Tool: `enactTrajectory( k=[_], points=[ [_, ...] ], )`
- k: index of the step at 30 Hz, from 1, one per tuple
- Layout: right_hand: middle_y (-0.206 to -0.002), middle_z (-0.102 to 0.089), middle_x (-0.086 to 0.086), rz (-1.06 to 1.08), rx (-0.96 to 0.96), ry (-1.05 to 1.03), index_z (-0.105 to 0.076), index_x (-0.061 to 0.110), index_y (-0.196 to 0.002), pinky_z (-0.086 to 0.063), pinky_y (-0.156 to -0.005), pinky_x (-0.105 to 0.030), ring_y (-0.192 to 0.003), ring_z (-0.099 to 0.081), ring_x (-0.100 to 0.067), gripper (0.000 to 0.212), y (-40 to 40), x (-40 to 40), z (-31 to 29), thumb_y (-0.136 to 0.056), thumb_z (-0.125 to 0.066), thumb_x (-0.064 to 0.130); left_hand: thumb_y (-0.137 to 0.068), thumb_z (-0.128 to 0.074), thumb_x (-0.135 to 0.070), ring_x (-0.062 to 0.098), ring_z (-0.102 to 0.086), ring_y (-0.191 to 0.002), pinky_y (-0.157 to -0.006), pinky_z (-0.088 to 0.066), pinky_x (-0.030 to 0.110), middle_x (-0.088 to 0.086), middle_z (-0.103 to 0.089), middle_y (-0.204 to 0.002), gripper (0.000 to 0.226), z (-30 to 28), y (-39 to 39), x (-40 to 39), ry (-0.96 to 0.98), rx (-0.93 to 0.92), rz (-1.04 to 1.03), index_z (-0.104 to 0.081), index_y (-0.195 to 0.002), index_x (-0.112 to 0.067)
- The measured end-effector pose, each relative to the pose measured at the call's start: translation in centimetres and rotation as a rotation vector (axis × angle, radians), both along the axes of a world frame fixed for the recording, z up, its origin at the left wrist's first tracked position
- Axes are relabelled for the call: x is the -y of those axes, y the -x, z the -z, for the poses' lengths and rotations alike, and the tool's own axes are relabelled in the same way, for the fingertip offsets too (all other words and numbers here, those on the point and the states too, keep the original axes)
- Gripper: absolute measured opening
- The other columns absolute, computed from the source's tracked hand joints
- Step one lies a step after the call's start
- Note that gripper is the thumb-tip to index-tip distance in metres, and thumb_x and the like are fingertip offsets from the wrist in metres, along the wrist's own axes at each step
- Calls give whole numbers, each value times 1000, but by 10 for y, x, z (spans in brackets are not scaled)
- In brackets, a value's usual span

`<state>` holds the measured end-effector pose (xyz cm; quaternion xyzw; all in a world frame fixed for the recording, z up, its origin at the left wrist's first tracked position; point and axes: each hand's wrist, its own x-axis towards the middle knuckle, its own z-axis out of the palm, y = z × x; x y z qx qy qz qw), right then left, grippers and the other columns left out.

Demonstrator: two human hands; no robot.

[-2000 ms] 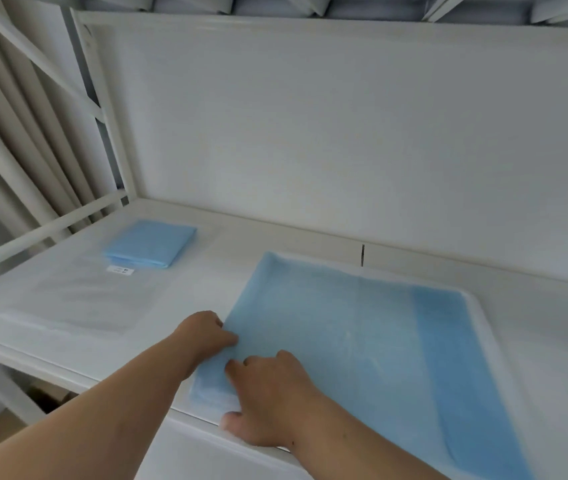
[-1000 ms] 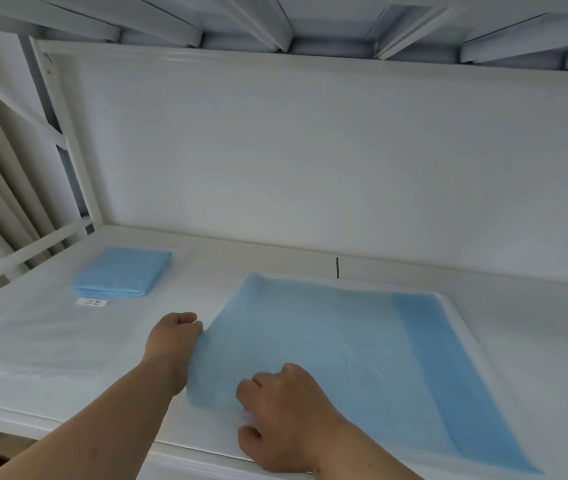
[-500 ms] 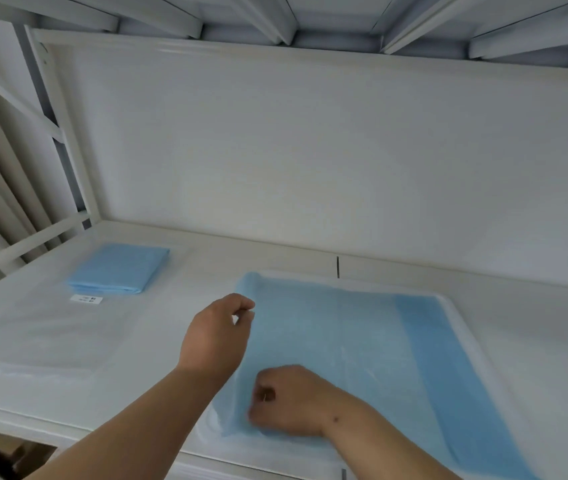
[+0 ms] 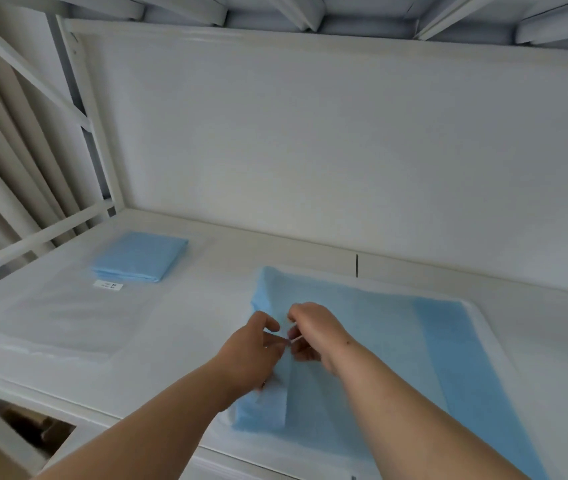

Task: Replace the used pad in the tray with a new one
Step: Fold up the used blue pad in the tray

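Your left hand point(image 4: 258, 344) and right hand point(image 4: 310, 336) have come together, both pinching the used pad's point(image 4: 390, 344) left edge, now lifted and folding inward from the tray point(image 4: 483, 318); removal has begun.

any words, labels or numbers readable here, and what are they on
Nothing can be read.
White label on the clear bag in front of the folded blue pad: dark marks, too small and blurred to read.
Blue pad in the tray: no print visible.
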<state>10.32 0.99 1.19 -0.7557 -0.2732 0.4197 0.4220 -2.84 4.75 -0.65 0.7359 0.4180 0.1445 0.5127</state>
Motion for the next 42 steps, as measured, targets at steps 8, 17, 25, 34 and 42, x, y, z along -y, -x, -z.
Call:
enactTrajectory(
  k=[8,17,25,34,42],
  points=[
    [-104,-54,3,-266,487,110,-59,17,-116,-47,-82,-28,-102,-58,-19,31,3,-11,22,-85,-57,11,-93,-47,-12,23,-63,-60,-53,-55,30,13,-68,-92,12,-4,19,-43,134,-28,-258,-58,-93,-9],
    [-93,-63,-3,-51,129,-152,-64,17,-103,-48,-57,-21,-69,-58,-14,22,4,-9,0,-86,-55,8,-80,-69,-25,24,-60,-99,-79,-47,30,6,-63,-106,53,11,-11,-76,-257,-360,-55,-48,-129,-26],
    [-79,-58,2,-157,97,-153,-61,17,-103,-47,-55,-17,-61,-56,-8,21,3,0,6,-85,-69,10,-92,-48,-14,22,-67,-68,-65,-54,27,6,-71,-96,29,11,-32,-99,-267,-173,-174,-65,-109,-28],
    [-84,-61,-4,-98,48,-56,-63,11,-108,-47,-51,-19,-62,-58,-12,30,-7,9,9,-80,-59,1,-95,-47,-13,24,-60,-111,-95,-44,30,4,-66,-119,32,2,-45,-103,-633,-193,-108,-63,-121,-22],
    [-100,-64,-12,-21,-18,77,-56,17,-88,-53,-49,-23,-75,-65,-22,22,-11,20,18,-79,-56,-2,-90,-42,-2,16,-39,-136,-95,-37,20,-4,-24,-158,82,8,-73,-94,-471,-230,359,-4,-152,-41]
  ],
)
